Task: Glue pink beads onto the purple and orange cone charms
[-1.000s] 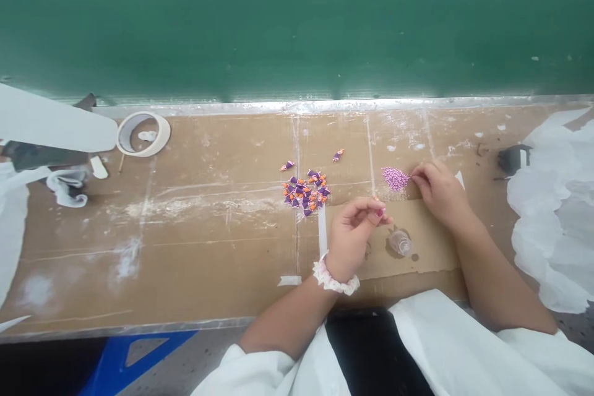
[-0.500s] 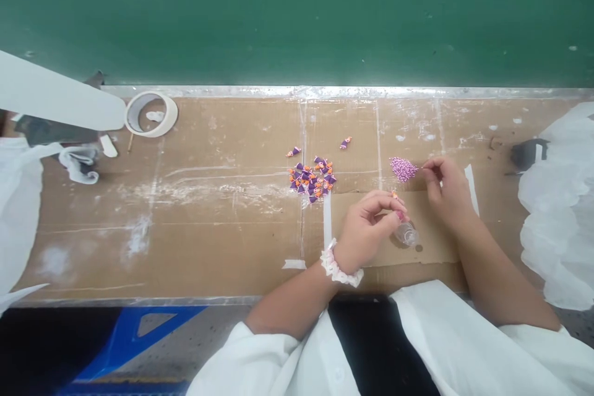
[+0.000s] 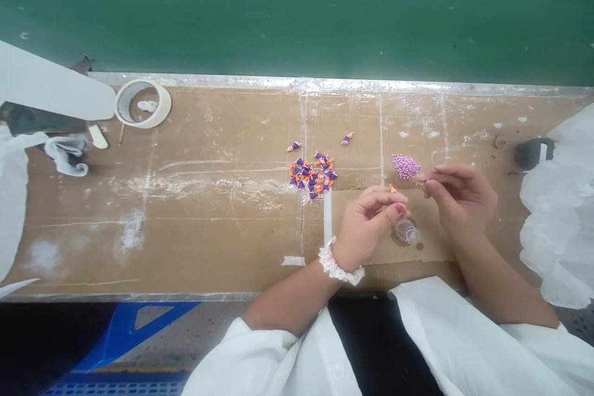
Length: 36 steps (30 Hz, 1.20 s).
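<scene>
My left hand [image 3: 369, 223], a white scrunchie on its wrist, is closed in a pinch around a small figurine [image 3: 392, 189]. Only the figurine's orange tip shows above the fingers. To the right, my right hand [image 3: 464, 201] has thumb and forefinger pressed together on something thin and too small to name. Its fingertips are close beside a pile of tiny pink-purple beads [image 3: 406, 166]. Below the hands, a small clear plastic or glass container [image 3: 408, 232] rests on a cardboard piece. Several purple-and-orange figurines [image 3: 312, 176] lie heaped left of my left hand.
Two single figurines, one left [image 3: 294, 146] and one right [image 3: 348, 138], lie behind the heap. A tape roll [image 3: 163, 105] stands at the far left by a white cloth [image 3: 67, 154]. White sheeting [image 3: 557, 210] and a dark object [image 3: 533, 153] are at the right.
My right hand has turned and shifted slightly right and toward me, its fingers more stretched out. My left hand stays nearly in place, still pinching. The camera view has tilted slightly.
</scene>
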Tool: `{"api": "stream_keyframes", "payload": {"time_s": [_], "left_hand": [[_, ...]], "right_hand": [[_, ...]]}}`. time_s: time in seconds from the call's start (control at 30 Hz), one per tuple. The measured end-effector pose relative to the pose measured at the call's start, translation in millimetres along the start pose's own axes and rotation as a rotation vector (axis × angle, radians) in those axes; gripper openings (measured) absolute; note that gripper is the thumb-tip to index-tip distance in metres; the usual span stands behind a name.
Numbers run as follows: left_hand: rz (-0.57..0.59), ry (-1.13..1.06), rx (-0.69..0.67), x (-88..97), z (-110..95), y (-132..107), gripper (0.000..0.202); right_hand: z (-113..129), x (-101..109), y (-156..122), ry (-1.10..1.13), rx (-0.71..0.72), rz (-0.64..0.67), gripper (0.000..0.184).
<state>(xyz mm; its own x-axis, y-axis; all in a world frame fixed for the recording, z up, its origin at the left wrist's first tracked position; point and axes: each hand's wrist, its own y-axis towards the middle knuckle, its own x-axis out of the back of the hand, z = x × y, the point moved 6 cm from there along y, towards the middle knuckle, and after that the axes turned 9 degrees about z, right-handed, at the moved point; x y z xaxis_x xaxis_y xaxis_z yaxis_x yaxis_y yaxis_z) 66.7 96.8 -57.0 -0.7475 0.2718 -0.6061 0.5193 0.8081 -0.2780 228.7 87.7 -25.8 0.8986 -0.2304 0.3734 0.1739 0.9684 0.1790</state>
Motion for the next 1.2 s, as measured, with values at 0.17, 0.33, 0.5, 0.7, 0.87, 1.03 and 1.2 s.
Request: {"api": "stream_keyframes", "payload": {"time_s": [0.17,0.33,0.5,0.7,0.87,1.03,1.2], "left_hand": [[0.033,-0.011,0.055,0.9,7.3,1.2,0.017],[0.129,-0.221,0.161,-5.6,17.6,2.5,0.019],[0.161,-0.268,0.172,-8.1,17.6,1.8,0.02],[0.138,-0.117,0.023,-5.5,10.9,1.3,0.018],[0.116,-0.013,-0.061,-8.0,1.6,-1.1,0.023],[0.126,0.102,-0.124,-10.3,-6.0,-3.6,0.021],[0.142,0.166,-0.157,-11.2,-7.1,-3.5,0.017]], "right_hand": [[17.7,-13.5,-13.1,-0.007,0.201,0.143,0.026],[33.8,-18.5,-14.9,-0.169,0.436,0.204,0.049],[50.7,-21.4,-17.4,-0.403,0.661,0.157,0.054],[63.1,-25.1,-24.4,-0.563,0.959,0.129,0.045],[47.4,-18.3,-12.5,-0.312,0.583,0.21,0.045],[48.3,-13.4,-9.4,-0.273,0.584,0.265,0.033],[54.0,-13.4,-6.3,-0.296,0.626,0.325,0.029]]}}
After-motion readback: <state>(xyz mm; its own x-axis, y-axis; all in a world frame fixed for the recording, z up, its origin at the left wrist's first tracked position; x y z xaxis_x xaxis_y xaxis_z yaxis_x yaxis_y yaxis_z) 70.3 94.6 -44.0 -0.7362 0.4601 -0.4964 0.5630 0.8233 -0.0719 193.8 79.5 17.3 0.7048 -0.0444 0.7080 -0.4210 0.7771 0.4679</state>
